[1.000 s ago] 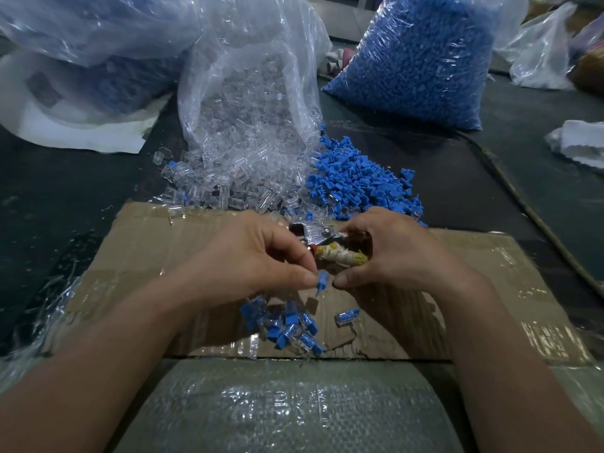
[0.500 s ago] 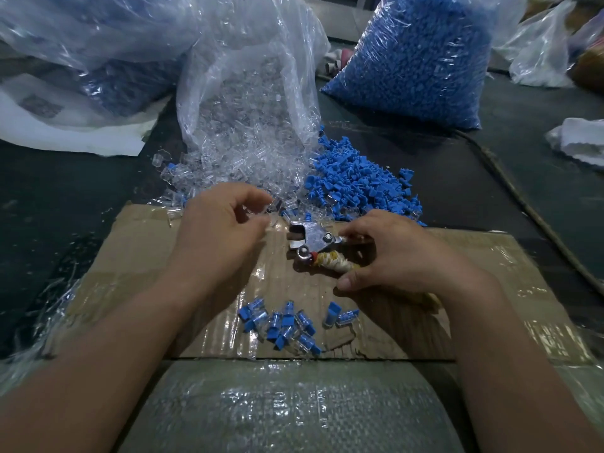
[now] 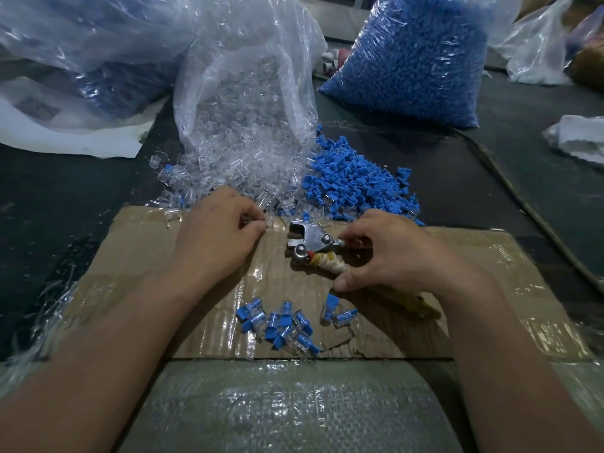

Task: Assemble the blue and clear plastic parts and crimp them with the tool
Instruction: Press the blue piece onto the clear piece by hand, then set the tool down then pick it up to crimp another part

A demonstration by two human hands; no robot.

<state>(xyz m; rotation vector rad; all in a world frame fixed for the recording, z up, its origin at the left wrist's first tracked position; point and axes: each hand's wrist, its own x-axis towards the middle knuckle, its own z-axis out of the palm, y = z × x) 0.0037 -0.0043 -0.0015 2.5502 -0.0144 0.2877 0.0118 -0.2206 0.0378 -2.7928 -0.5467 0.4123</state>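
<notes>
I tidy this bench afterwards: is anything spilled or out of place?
Yes. Clear parts have spilled from their open bag across the table and onto the cardboard, mingling with the loose blue parts; stray blue ones sit among them.

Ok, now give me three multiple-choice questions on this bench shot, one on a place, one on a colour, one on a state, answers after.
1. Where do the finished pieces lie? A: in a metal tray. B: on the cardboard, nearer the person than the crimp tool. C: on a shelf.
2. What colour is the loose heap right of the clear parts? A: red. B: green. C: blue.
3. What is the crimp tool's state? A: gripped by the right hand. B: lying untouched. C: hanging from a hook.
Answers: B, they sit on the taped cardboard; C, the heap is plainly blue; A, the right hand's fingers curl round its handle.
</notes>
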